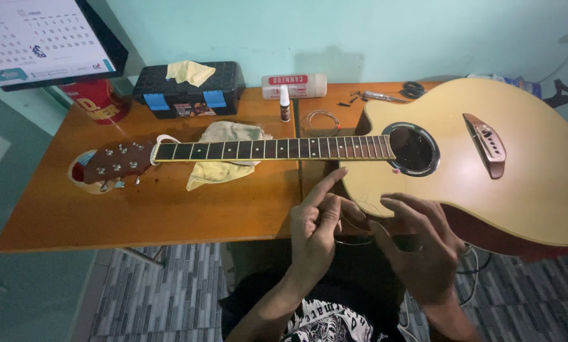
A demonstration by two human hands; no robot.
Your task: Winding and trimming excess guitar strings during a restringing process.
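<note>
An acoustic guitar (524,171) lies flat on the wooden table (170,209), headstock (116,161) to the left, fretboard (271,149) bare of strings. My left hand (314,228) and my right hand (420,244) hover close together over the table's front edge, below the guitar's sound hole (413,149). A thin coiled guitar string (358,227) runs between them; both hands pinch it with the fingers. My left index finger points up toward the guitar body.
A yellow cloth (224,155) lies under the neck. A black toolbox (189,88), a red can (97,101), a white tube (295,85), a small dropper bottle (284,104), another coiled string (320,120), and pliers and scissors (391,95) sit along the back. A calendar (37,38) stands at left.
</note>
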